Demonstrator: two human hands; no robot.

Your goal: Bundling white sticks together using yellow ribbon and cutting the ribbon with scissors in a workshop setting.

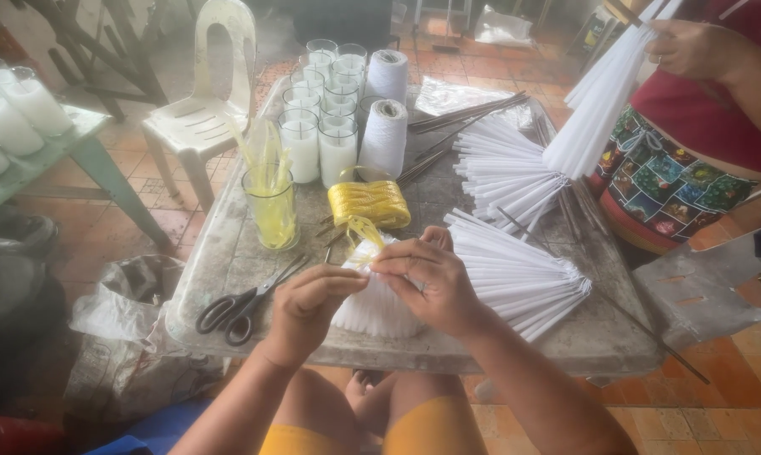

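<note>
Far left, a green side table (77, 139) carries white candles in glasses (14, 114). At 9 o'clock of the hands, black scissors (244, 305) lie flat on the grey table (229, 253), blades pointing toward 2 o'clock. Just above them stands a glass of yellow strips (271, 206).

Left hand (306, 310) is curled nearly closed, thumb and forefinger pinched on the top edge of a white pleated bundle (372, 307). The bundle sits on the near table edge, directly under and between both hands, at 3 o'clock of the left hand. Right hand (431, 282) is also closed in a pinch, fingertips meeting the left at the bundle's top, where a yellow ribbon (365, 232) runs up toward 12 o'clock to a yellow ribbon roll (369, 202). The bundle lies at 8 o'clock of the right hand.

Behind at 12 o'clock: glass candles (321, 135) in rows and two white thread cones (385, 135). At 3 o'clock of the right hand, a fan of white pleated sticks (524, 274); a second fan (503, 168) lies farther back. Far right, another person's hand (692, 46) grips a white bundle (604, 97).
</note>
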